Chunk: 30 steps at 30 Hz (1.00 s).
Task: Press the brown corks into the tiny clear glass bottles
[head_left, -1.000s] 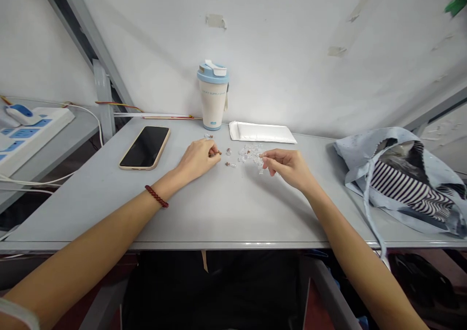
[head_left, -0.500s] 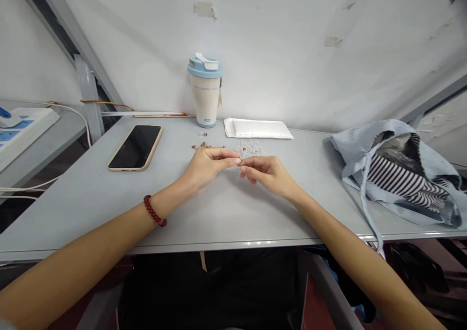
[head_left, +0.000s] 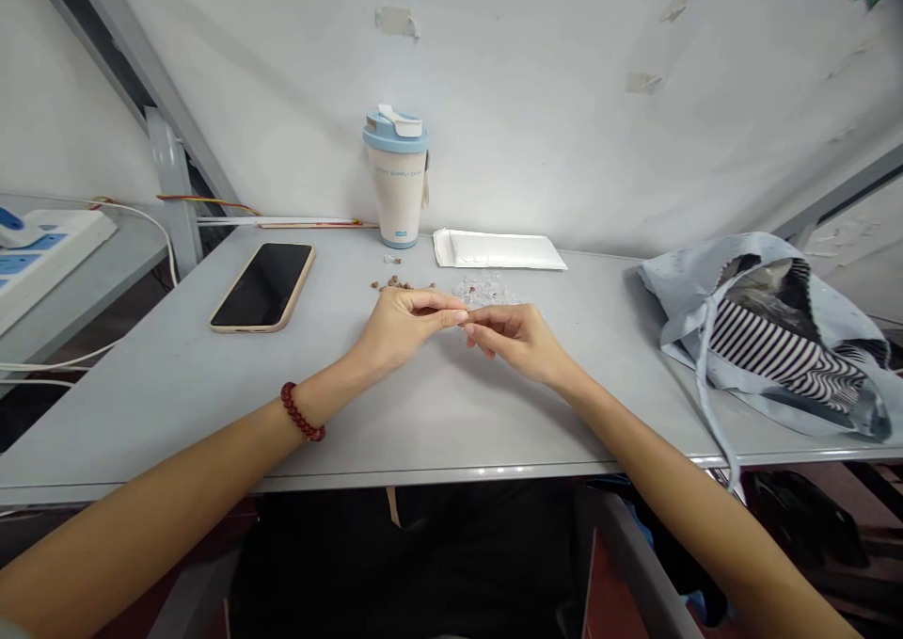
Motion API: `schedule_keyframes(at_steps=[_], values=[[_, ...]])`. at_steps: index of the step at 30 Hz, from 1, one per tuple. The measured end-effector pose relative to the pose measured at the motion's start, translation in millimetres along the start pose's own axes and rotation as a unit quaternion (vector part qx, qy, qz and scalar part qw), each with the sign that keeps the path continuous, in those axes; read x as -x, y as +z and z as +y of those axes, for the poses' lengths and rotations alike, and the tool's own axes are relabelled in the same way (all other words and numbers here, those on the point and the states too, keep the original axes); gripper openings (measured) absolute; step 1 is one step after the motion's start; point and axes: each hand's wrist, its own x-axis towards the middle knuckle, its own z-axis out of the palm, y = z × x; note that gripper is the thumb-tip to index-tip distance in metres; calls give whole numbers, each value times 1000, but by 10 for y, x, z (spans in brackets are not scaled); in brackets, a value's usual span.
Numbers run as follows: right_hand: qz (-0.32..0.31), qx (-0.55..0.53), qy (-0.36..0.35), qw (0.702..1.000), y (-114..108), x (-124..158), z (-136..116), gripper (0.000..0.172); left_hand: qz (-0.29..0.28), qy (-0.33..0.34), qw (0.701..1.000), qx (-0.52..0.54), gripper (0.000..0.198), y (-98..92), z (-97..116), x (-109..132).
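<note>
My left hand point(head_left: 402, 328) and my right hand point(head_left: 518, 336) meet fingertip to fingertip above the middle of the grey table point(head_left: 437, 423). Both are closed in a pinch, thumb against fingers. Whatever lies between the fingertips is too small and covered to name. Just behind the left hand are several small brown pieces point(head_left: 395, 282), partly hidden by it. A loose pile of clear, shiny bits point(head_left: 486, 288) spreads behind the right hand. One small clear and brown bit point(head_left: 392, 260) lies farther back, near the cup.
A lidded cup point(head_left: 399, 183) and a flat white packet point(head_left: 504, 250) are by the wall. At left lie a phone point(head_left: 263, 286) and, on a neighbouring surface, a power strip point(head_left: 53, 248). An open cloth bag point(head_left: 768, 338) sits at right, its strap hanging over the table's front edge.
Almost nothing differs. Both hands keep their pinch at the same spot, with only a slight shift of the fingers and the left wrist.
</note>
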Motion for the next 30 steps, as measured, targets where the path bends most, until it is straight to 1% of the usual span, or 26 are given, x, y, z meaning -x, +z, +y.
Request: schedule_keyframes(at_steps=[3,5,8,11,13,16,18,19,22,24,26,28,30], values=[[0,-8,2,1000,3,1,-5,24,14,67,996,-50,7,7,4,13],[1,-6,2,1000,-3,-2,3,25,17,104,991,-86,6,8,0,22],[10,-10,1,1000,-18,-13,32,27,-12,126,985,-121,11,9,-6,35],[18,-47,-3,999,-25,-30,63,30,-34,142,973,-177,25,24,-29,49],[16,-72,8,997,-19,-40,75,29,-19,181,956,-231,27,39,-61,55],[11,-90,42,995,-5,-52,94,26,-1,273,918,-287,15,48,-118,55],[10,-103,60,993,0,-60,115,27,-10,317,896,-310,9,41,-140,47],[10,-108,65,992,0,-65,127,27,-20,326,889,-321,7,34,-145,41],[-4,-109,69,992,-16,-79,144,30,-43,316,883,-345,8,5,-143,19],[-22,-99,67,993,-50,-85,126,33,-43,286,892,-346,11,-27,-141,-3],[-14,-81,67,994,-110,-91,93,34,-37,232,908,-347,16,-73,-146,-38],[40,-51,65,996,-195,-101,69,32,-45,156,920,-356,22,-127,-158,-85],[117,-6,63,991,-283,-119,78,26,-57,78,924,-370,25,-170,-173,-138]])
